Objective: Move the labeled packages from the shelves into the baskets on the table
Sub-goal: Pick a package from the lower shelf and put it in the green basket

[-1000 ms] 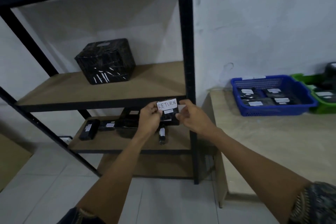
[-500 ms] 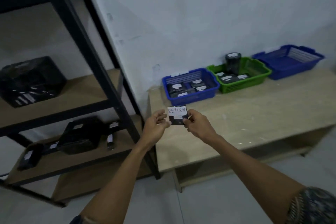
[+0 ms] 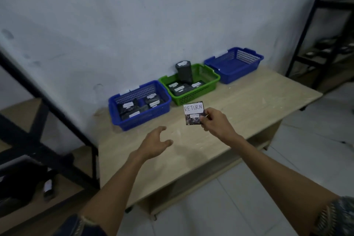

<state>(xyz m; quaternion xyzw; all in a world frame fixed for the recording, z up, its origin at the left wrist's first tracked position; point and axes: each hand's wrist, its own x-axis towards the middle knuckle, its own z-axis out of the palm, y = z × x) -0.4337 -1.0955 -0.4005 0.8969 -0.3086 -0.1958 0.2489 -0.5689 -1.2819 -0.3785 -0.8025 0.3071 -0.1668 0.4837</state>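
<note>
- Package, small and dark with a white label "RETURN", is in the air above the table. It is just in front of the green basket and to the right of the near blue basket.
- The right hand pinches it at the right edge between thumb and fingers. The label is therefore uncovered and faces the person; I judge this is for reading it and choosing a basket.
- The left hand hovers over the table with fingers loosely spread and holds nothing. One hand seems enough for such a light thing.
- The near blue basket and the green basket already contain labeled packages lying flat, labels up. One tall package stands upright at the back of the green one.
- The far blue basket stands beside the green one, against the wall.
- Each basket has a white tag on its back rim, too small to read, so I cannot tell which one matches "RETURN".
- On the shelf at the left another dark package lies, so the task is probably not finished.
</note>
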